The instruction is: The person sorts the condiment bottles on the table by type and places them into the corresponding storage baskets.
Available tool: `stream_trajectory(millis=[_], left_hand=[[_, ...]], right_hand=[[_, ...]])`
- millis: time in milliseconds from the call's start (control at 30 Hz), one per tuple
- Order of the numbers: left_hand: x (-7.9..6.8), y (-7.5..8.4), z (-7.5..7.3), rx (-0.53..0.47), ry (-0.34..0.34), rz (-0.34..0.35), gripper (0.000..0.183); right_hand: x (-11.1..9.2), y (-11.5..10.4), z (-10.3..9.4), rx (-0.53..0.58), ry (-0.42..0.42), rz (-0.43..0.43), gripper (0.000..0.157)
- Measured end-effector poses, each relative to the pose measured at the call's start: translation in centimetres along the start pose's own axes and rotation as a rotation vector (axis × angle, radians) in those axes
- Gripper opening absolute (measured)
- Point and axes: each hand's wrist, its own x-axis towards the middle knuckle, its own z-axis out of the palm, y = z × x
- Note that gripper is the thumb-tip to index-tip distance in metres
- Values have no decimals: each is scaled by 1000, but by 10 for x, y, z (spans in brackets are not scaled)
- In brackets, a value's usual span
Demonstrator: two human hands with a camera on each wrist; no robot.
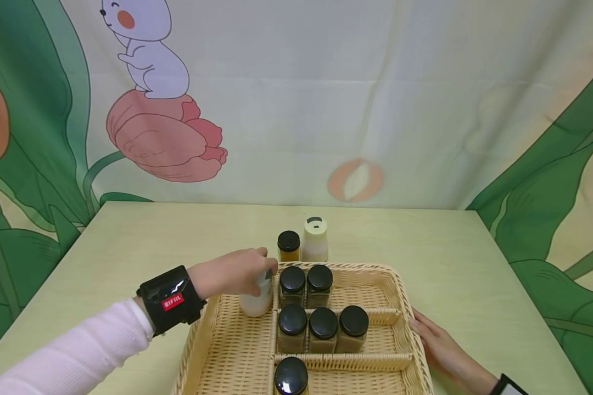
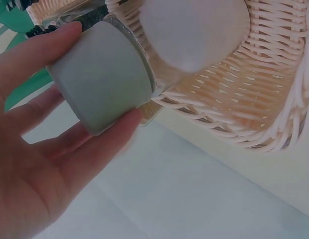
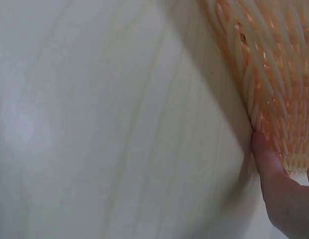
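My left hand (image 1: 237,271) grips a clear seasoning jar (image 1: 257,303) with white contents, above the left compartment of a wicker basket (image 1: 234,351). The left wrist view shows the thumb and fingers of the left hand (image 2: 40,164) around the jar's pale lid (image 2: 102,77). I cannot tell whether its base touches the basket floor. My right hand (image 1: 447,351) touches the outside of the basket's right wall. In the right wrist view a straight finger (image 3: 266,154) lies against the weave; the other fingers are mostly out of frame.
Several black-lidded jars (image 1: 323,329) with brownish contents stand in the basket's right-hand compartments. Behind the basket, on the table (image 1: 400,236), are a black-lidded jar (image 1: 289,247) with yellow contents and a pale-capped shaker (image 1: 315,241). A printed curtain (image 1: 286,109) hangs at the back.
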Motion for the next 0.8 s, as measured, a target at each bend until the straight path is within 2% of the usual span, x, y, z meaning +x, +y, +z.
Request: stream_trajectory(millis=[300,567,800], left_hand=[[-1,0,1,22,13,10,37],[0,-2,-4,-60,-47,-10,40],[5,-5,-13,-101,-32,18,34]], right_hand=[[-2,1,-1,17,-21,-12,71],[-2,-2,1,15,0,12,75],[-2,-3,1,-7,9,22,78]])
